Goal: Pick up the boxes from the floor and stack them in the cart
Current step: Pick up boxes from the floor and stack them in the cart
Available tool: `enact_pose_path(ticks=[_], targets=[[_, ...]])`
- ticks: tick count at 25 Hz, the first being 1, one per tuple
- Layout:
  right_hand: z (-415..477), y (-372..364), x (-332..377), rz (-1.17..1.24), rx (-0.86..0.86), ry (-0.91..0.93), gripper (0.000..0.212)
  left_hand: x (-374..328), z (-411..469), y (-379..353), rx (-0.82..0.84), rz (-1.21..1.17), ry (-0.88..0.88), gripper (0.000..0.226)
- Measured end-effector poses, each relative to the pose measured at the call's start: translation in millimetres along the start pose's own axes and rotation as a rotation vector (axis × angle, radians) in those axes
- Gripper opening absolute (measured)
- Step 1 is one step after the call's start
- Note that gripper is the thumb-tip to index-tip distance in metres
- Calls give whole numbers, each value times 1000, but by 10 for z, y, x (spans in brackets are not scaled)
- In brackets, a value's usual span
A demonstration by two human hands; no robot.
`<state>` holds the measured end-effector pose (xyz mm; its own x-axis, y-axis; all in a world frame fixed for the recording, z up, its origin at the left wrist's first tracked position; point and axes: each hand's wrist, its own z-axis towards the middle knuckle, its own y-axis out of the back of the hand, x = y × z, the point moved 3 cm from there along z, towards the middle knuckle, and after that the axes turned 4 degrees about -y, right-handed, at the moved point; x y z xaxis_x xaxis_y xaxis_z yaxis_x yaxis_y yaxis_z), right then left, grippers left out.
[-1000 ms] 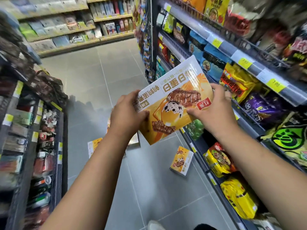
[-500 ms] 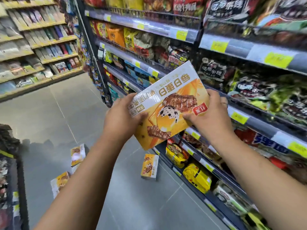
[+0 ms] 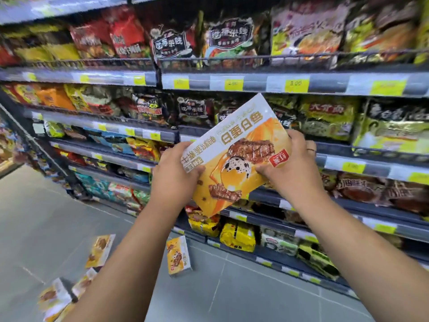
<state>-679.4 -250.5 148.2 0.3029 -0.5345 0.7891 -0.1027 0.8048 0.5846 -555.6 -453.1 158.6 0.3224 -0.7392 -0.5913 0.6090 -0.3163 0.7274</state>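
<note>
- Mid-frame, a tilted yellow-and-white snack box is held up in front of the stocked shelves.
- The left hand grips its left edge, thumb on the front.
- The right hand grips its right edge, fingers curled around it.
- At lower centre, a second box sits on the grey floor.
- Blurred boxes lie at lower left.

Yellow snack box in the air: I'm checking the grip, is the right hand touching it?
Touching. The head view shows the right hand gripping the yellow snack box, thumb on its front.
</note>
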Motion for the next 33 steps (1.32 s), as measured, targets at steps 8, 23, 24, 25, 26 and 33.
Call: enact_pose_path(ticks=[8, 23, 24, 25, 26, 33], targets=[[-706, 796, -643, -22, -234, -292, 96, -791, -193, -563, 223, -131, -252, 55], [-2699, 3667, -2654, -78, -824, -698, 88, -3896, -2366, -2429, 690, -390, -742, 54], [-2833, 3914, -2844, -72, -852, -715, 86, -4149, -2581, -2584, 706, -402, -771, 55], [-2947, 4123, -3005, -67, -871, -735, 84, -4361, -2767, -2734, 723, -411, -794, 56], [-3048, 4314, -3149, -64, -883, -756, 81, -4557, -2942, -2867, 744, -411, -809, 57], [-3693, 5649, -4062, -142, -1040, -856, 85, -6035, -4081, -3690, 860, -467, -897, 56]])
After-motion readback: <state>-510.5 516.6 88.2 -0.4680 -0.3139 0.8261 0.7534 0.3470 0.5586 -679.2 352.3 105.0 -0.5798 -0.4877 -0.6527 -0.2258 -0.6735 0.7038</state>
